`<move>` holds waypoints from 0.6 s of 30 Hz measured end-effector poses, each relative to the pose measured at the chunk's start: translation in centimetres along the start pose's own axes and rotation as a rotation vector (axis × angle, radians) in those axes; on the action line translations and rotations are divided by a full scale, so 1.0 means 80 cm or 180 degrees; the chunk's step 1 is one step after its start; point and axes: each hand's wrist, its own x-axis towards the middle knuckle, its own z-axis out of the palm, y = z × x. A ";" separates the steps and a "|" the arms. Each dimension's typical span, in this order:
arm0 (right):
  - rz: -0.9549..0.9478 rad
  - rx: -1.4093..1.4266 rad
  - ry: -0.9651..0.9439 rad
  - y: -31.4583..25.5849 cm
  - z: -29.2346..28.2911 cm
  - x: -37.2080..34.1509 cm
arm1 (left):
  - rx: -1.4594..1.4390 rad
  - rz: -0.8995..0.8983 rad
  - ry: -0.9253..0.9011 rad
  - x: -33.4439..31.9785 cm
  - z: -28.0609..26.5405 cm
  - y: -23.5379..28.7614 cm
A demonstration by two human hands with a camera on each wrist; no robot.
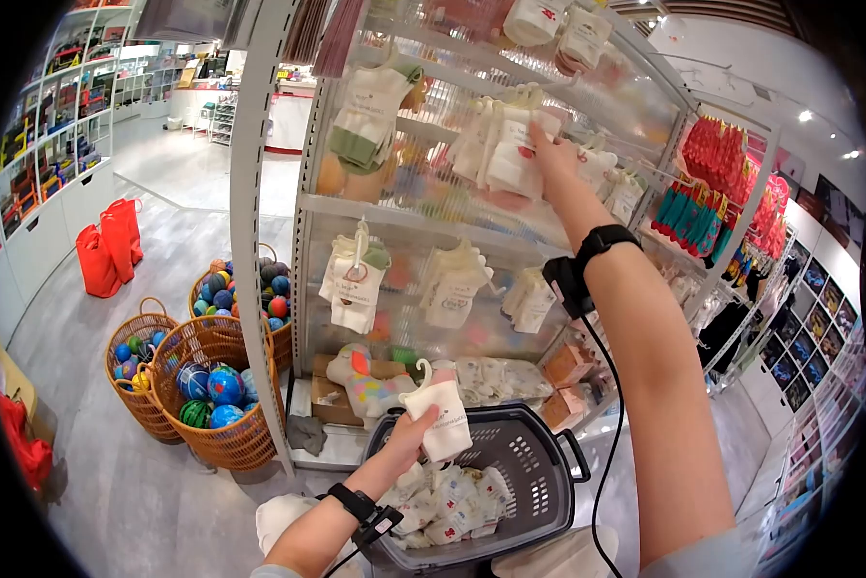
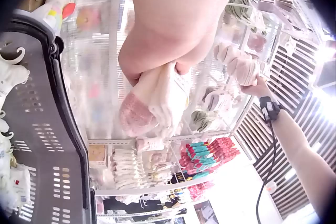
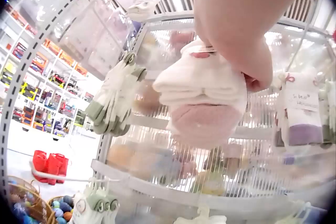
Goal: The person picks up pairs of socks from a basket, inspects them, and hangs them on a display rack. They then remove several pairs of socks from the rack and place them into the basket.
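My left hand (image 1: 408,438) grips a pair of white socks (image 1: 446,426) on a small hanger hook, above the basket. In the left wrist view these socks (image 2: 160,103) have a pink part at one end. High on the rack, my right hand (image 1: 558,162) holds the front pair of a hanging bunch of white socks (image 1: 513,159) at its upper part. The right wrist view shows the thumb side of the hand (image 3: 241,40) against these socks (image 3: 202,90), pink at the bottom. Below, a grey shopping basket (image 1: 539,482) contains many packed white socks (image 1: 452,501).
Other sock bunches (image 1: 370,111) hang on the rack, green-toed ones at left. A metal post (image 1: 260,231) stands at the rack's left edge. Wicker baskets (image 1: 216,433) of balls and red bags (image 1: 110,249) stand on the floor at left. Colourful socks (image 1: 693,222) hang at far right.
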 end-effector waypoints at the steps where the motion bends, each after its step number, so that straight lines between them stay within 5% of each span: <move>1: -0.0278 -0.0237 0.0439 0.006 -0.002 -0.006 | -0.0035 0.0029 -0.0013 0.001 0.000 0.000; 3: -0.0836 -0.0722 0.1313 0.028 -0.004 -0.034 | -0.0109 0.0084 -0.0040 0.005 -0.003 -0.002; 5: -0.1318 -0.1136 0.1104 0.049 -0.018 -0.080 | -0.0081 0.0284 0.0000 0.007 -0.006 -0.006; 7: -0.1730 -0.0802 0.0222 0.087 -0.026 -0.152 | -0.0069 0.0389 0.0152 0.008 -0.004 -0.004; 8: -0.1574 -0.1430 -0.0359 0.112 -0.038 -0.193 | 0.0017 0.0500 0.0357 0.009 0.000 -0.005; 11: -0.1524 -0.1031 -0.1702 0.177 -0.063 -0.307 | 0.0014 0.0453 0.0432 0.018 -0.005 -0.011; 14: 0.0370 -0.0796 -0.1846 0.156 -0.085 -0.376 | 0.0290 0.0672 0.0404 0.019 0.005 -0.021; 17: 0.1436 -0.0345 -0.2319 0.175 -0.103 -0.395 | 0.0886 0.0862 0.0523 0.025 -0.002 -0.043; 18: 0.1310 -0.0418 -0.2531 0.202 -0.108 -0.403 | 0.1059 0.0841 0.0553 0.018 0.008 -0.043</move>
